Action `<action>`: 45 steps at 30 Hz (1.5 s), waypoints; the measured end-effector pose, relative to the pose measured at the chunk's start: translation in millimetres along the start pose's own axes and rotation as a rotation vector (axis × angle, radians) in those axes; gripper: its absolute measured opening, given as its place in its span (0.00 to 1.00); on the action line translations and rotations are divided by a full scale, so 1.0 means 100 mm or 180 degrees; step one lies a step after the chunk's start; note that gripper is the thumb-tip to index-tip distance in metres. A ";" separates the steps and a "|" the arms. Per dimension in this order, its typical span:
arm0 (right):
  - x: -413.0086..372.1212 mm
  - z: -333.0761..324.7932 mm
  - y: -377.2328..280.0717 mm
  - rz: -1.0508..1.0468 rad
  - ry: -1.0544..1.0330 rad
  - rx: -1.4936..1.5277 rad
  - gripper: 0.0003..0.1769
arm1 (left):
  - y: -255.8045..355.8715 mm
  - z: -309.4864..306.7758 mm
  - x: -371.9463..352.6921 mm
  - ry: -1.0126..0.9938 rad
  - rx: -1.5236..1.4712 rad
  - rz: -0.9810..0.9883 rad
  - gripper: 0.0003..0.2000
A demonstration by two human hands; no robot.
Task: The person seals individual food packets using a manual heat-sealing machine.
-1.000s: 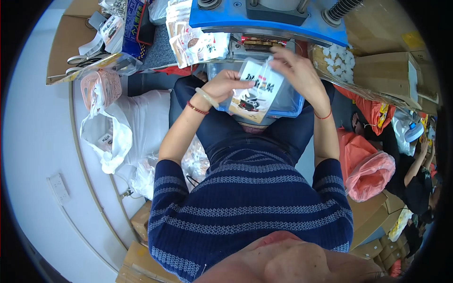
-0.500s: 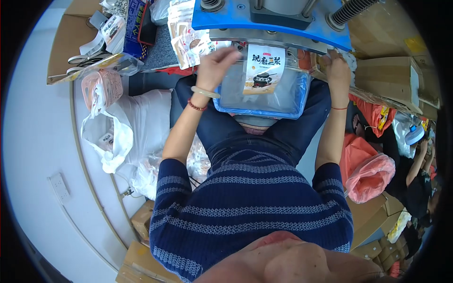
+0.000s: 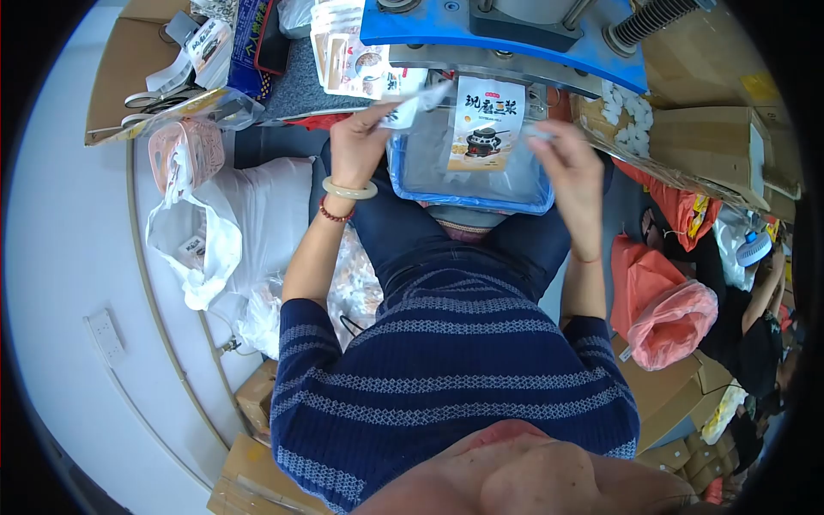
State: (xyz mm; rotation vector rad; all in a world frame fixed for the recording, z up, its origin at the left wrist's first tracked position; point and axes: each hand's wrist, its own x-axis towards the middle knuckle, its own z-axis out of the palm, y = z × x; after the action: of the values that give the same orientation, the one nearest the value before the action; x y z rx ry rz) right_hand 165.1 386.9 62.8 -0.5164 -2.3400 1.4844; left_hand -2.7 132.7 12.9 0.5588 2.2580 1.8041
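Note:
My left hand (image 3: 359,146) pinches a white printed pouch (image 3: 412,110) by its near end, tilted over the left edge of a clear bin with a blue rim (image 3: 416,176). A small white piece (image 3: 537,130) is between the fingertips of my right hand (image 3: 573,163), above the bin's right side; its exact kind is too small to make out. Between my hands, another white pouch (image 3: 487,129) with a black pot picture hangs below the metal edge of a blue press (image 3: 506,56). The bin sits between my thighs.
More printed pouches (image 3: 356,64) lie fanned on the grey surface at the left. An open carton (image 3: 592,120) at the right holds many small white pieces (image 3: 631,120). Scissors (image 3: 163,99) rest at the far left. Another person's arm (image 3: 764,292) shows at the right edge.
My left hand has picked up a pouch and moved slightly left and down. My right hand has come from the carton of white pieces toward the bin, carrying a small white piece.

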 end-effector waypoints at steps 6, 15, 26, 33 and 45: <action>0.26 0.16 -0.62 -0.1820 0.0192 0.0135 0.11 | 0.46 0.33 -0.13 -0.0817 -0.0420 -0.0422 0.12; 0.55 0.05 -0.09 -0.0759 -0.1267 -0.0422 0.14 | 0.13 0.50 0.02 -0.2353 -0.1634 -0.2002 0.12; 0.82 -0.55 0.90 -0.0518 0.0825 -0.3328 0.17 | 0.06 0.80 0.32 -0.1565 -0.2154 -0.2018 0.14; 0.86 -0.49 0.85 -0.0147 0.0507 -0.3096 0.21 | -0.66 -0.04 0.72 0.0057 0.2041 0.1838 0.17; 0.62 -0.66 0.86 -0.0594 0.1278 -0.1939 0.17 | -0.77 0.09 0.11 -0.0066 0.2914 0.1514 0.32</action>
State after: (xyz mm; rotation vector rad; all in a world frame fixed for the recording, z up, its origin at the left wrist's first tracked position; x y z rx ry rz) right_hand 150.9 501.8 16.3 -0.6444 -2.3887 0.5020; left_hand -22.3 131.4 -63.1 1.3268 3.0387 0.7436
